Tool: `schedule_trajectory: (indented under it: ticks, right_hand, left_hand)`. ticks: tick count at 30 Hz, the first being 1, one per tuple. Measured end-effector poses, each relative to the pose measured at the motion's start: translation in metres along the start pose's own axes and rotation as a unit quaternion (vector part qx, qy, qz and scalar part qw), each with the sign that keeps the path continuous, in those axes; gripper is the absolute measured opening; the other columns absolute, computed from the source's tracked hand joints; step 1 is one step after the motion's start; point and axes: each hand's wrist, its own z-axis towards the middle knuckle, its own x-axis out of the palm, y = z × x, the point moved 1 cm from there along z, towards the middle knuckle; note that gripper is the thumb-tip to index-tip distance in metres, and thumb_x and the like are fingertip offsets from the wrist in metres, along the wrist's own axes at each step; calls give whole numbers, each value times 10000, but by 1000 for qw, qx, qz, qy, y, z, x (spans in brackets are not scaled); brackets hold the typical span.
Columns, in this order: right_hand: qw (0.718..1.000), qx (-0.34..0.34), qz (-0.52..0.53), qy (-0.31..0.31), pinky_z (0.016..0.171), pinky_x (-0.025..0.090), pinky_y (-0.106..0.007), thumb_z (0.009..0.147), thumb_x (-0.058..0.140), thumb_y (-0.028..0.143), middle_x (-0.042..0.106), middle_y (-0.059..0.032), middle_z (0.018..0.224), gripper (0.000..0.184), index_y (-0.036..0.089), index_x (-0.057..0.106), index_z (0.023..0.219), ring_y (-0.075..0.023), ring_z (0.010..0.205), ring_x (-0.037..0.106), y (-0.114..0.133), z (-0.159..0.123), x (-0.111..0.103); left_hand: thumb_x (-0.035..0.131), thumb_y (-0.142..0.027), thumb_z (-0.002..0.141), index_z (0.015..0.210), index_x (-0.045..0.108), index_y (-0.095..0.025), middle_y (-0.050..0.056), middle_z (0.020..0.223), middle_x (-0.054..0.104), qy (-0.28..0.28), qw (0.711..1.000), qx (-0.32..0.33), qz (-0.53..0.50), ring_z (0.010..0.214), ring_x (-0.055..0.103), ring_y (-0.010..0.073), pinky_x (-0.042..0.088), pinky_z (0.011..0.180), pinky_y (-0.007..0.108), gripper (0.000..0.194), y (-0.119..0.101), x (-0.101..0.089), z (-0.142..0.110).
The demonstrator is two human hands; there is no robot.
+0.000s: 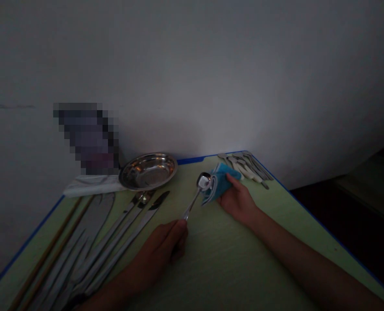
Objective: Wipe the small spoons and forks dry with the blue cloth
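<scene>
In my left hand (166,242) is the handle of a metal spoon (194,202), its fingers wrapped round the end. The spoon points up and away, its bowl level with a folded blue cloth (223,183). My right hand (239,199) grips that cloth, thumb on top, right beside the spoon's bowl. Cloth and bowl look to be touching. Both hands are above the green tabletop (231,255). Left of my left hand lies a table knife (146,218), next to other long metal cutlery.
A shiny steel bowl (149,172) stands at the back against the wall. Wooden chopsticks (54,242) lie along the left side. Several small utensils (248,166) are spread at the back right corner. A white folded cloth (94,185) lies beneath a blurred-out object (88,138).
</scene>
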Motion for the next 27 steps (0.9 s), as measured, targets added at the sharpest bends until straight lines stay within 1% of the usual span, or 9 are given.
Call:
schedule_trajectory:
  ticks: [5,8,11,15,17,19,21,23,27]
  right_hand:
    - [998,56,38,-3,800,472,-367,778,426,297,686,-19,832,193,198,573,855,-193,892,616,5,0,3]
    - [996,92,21,-4,782,477,-376,793,402,317,688,-26,792,230,188,578,866,-197,838,632,4,-1,1]
    - [991,131,-16,-16,746,489,-371,783,440,369,685,-30,731,257,174,592,853,-197,746,646,2,-3,-3]
    - [988,128,-86,5,670,507,-316,704,568,308,683,-22,690,180,161,616,797,-169,617,640,-1,-7,-5]
    - [988,121,-100,13,643,508,-289,682,583,266,682,-18,676,150,157,625,778,-154,582,632,-1,-8,-4]
    - [986,134,-98,6,650,508,-290,694,563,255,680,-19,661,146,153,629,775,-151,568,629,-2,-9,-4]
    - [985,151,-82,-14,686,506,-321,728,523,271,678,-23,650,168,153,626,787,-162,576,633,-1,-7,-4]
    - [987,148,-52,-23,731,496,-361,768,476,318,683,-33,681,226,156,619,833,-180,632,645,0,-4,-5]
    - [995,97,3,23,804,467,-405,815,394,432,685,-55,845,366,163,591,966,-204,804,639,2,0,-5]
  left_hand:
    - [245,-379,907,555,409,-202,-54,528,406,10,1000,-1,13,537,450,127,378,574,223,427,-3,-1,-1]
    - [268,-373,900,557,429,-199,-52,539,421,16,1000,-3,26,551,468,126,380,586,221,417,-3,0,-2]
    - [300,-394,890,585,452,-198,-50,554,437,13,999,-11,47,572,480,131,370,575,222,394,-1,2,-2]
    - [308,-416,883,586,451,-197,-46,554,443,2,998,-21,61,576,485,139,366,579,236,396,0,5,-2]
    - [297,-415,887,578,441,-198,-48,547,434,-5,998,-21,54,565,480,136,364,573,234,404,-1,6,-2]
    - [279,-413,893,568,428,-199,-52,540,421,-10,999,-20,44,549,466,131,362,558,228,416,-1,5,-1]
    - [252,-412,899,558,410,-201,-53,534,407,-6,999,-17,37,535,451,128,362,554,226,431,-1,4,-1]
    - [225,-412,903,557,402,-202,-51,541,408,0,999,-14,34,542,446,129,365,565,226,441,-2,3,-2]
    - [219,-388,902,555,394,-203,-47,543,408,15,999,-16,29,561,451,134,364,581,225,431,-7,2,-2]
